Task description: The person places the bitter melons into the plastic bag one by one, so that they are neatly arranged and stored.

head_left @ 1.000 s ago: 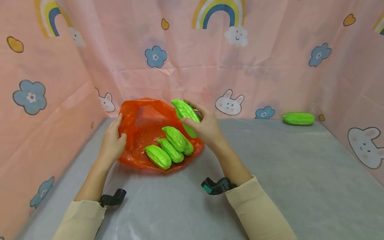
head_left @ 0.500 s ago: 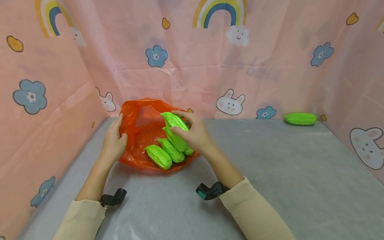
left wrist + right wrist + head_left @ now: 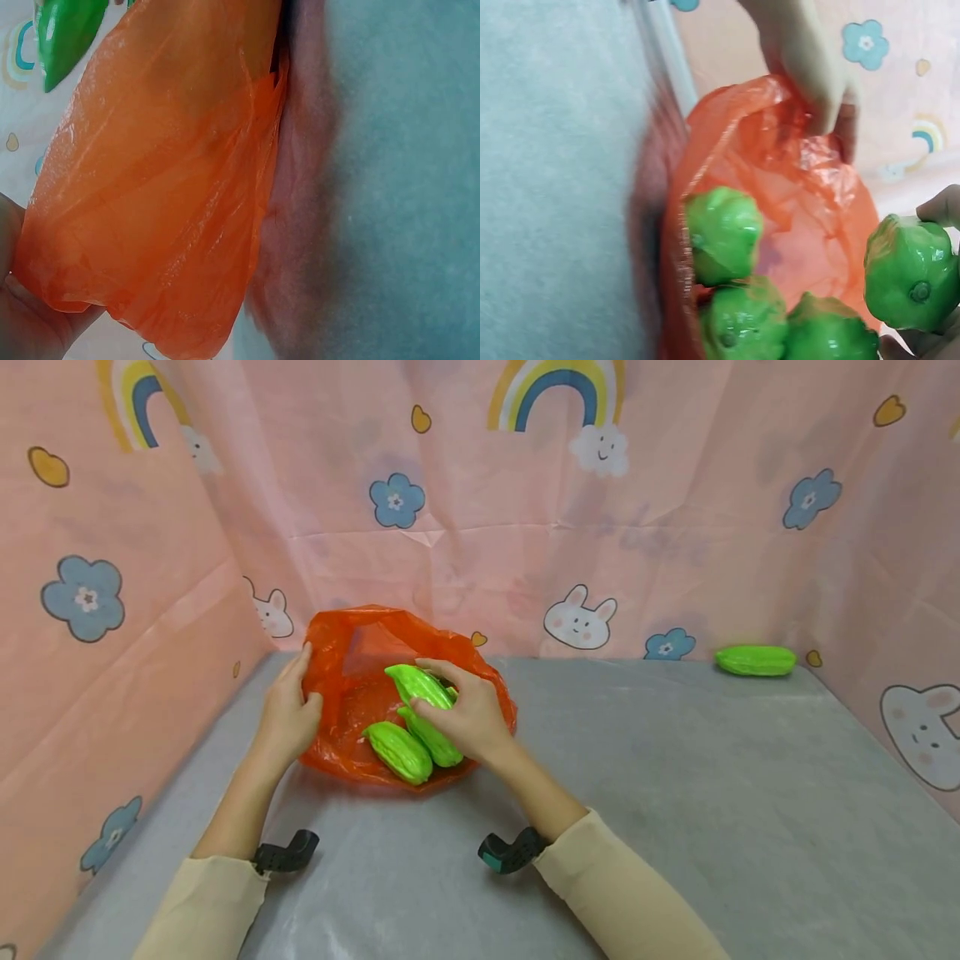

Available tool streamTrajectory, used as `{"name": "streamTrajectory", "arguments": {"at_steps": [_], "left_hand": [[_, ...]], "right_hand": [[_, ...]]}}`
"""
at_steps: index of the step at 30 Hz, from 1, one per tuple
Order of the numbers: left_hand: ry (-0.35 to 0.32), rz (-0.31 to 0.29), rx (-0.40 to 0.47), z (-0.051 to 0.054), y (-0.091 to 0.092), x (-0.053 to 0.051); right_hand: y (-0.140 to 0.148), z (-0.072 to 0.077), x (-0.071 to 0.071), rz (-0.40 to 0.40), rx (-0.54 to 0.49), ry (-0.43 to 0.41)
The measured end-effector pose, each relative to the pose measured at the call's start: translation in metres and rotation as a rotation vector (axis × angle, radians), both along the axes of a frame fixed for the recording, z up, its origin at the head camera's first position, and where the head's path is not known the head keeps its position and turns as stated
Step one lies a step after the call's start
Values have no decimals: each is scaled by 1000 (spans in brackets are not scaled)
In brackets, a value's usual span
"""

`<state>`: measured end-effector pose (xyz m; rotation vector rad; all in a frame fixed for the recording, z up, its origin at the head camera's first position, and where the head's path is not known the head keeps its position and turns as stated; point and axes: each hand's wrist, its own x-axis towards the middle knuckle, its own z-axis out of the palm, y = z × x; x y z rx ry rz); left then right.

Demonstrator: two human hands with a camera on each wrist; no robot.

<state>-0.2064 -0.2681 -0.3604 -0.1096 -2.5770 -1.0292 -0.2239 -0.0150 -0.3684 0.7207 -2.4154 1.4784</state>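
An orange plastic bag (image 3: 330, 652) lies on the table with its mouth spread. My left hand (image 3: 288, 714) grips the bag's left rim, fingers outside and thumb at the edge. In my right hand (image 3: 476, 714) is a bright green bitter melon (image 3: 416, 685), pinched between thumb and fingers over the bag's opening. Several more bitter melons lie inside; a left one (image 3: 399, 752) shows fully, while others are partly hidden by my right hand. The right wrist view shows the held bitter melon (image 3: 911, 274) apart from those in the bag, such as one bitter melon (image 3: 724, 232).
Another green bitter melon (image 3: 756, 661) lies at the table's back right, near the wall. The grey table (image 3: 675, 793) is bounded by pink printed cloth (image 3: 480, 560) at the back and both sides. A black wrist camera (image 3: 510, 850) sits on each wrist.
My right hand has carried the bitter melon left and down, from the bag's right rim to over the ones inside. My left hand has kept its grip on the bag.
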Motion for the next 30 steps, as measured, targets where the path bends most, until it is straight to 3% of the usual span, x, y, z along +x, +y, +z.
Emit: {"name": "streamTrajectory", "arguments": {"at_steps": [7,16,30], "left_hand": [[-1,4,0,0,0,0],[-12,9,-6,0,0,0],[-17,11,-6,0,0,-1]], "right_hand": [[-5,-8,1,-16,38,84],[-8,-12,2,-12,57,88],[-17,-24,2,-34,233,159]]}}
